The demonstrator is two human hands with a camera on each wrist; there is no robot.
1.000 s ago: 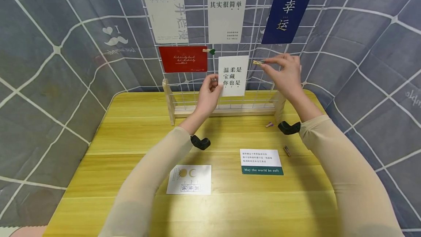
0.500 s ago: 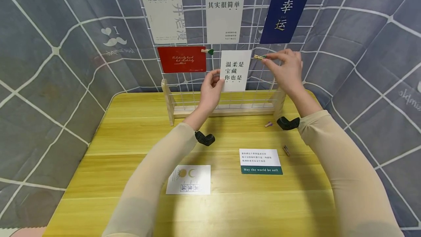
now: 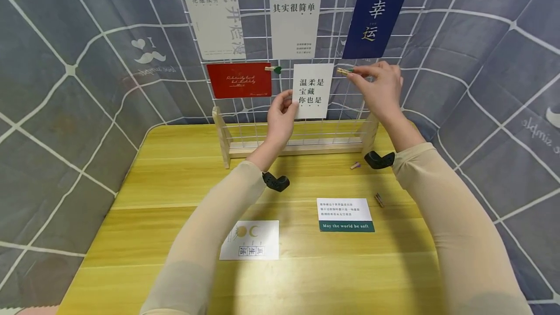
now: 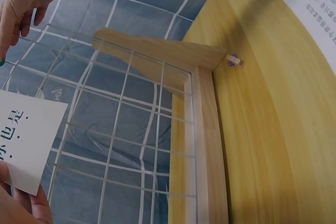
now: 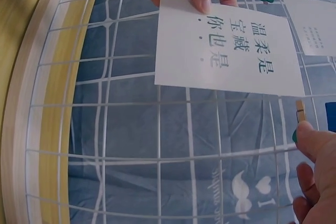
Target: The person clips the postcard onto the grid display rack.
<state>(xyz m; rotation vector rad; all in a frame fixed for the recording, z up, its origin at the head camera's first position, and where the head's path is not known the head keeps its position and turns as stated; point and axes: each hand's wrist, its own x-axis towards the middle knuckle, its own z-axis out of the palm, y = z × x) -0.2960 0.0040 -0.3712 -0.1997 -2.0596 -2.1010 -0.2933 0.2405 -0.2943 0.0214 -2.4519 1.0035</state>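
Note:
My left hand [image 3: 281,116] pinches a white card [image 3: 311,90] with dark lettering by its lower left edge, holding it upright against the wire grid rack [image 5: 159,129]. Beside the card's upper right corner, my right hand [image 3: 381,86] pinches a small wooden clothespin [image 3: 343,71] with a green decoration. In the right wrist view the clothespin [image 5: 300,112] points at the card's edge, with a narrow gap between them. To the left of the card a red card [image 3: 238,80] hangs from a clip [image 3: 273,69] with a green heart.
Two white cards [image 3: 213,18] [image 3: 294,18] and a navy card [image 3: 374,17] hang clipped along the grid's top. On the wooden table [image 3: 166,198] lie a white card [image 3: 250,240], a green-and-white card [image 3: 345,215], a purple-tipped clothespin [image 3: 355,165] and a brown clothespin [image 3: 378,200].
My left hand has raised the white card a little, to just under the upper row. The right hand has lifted the clothespin slightly alongside it.

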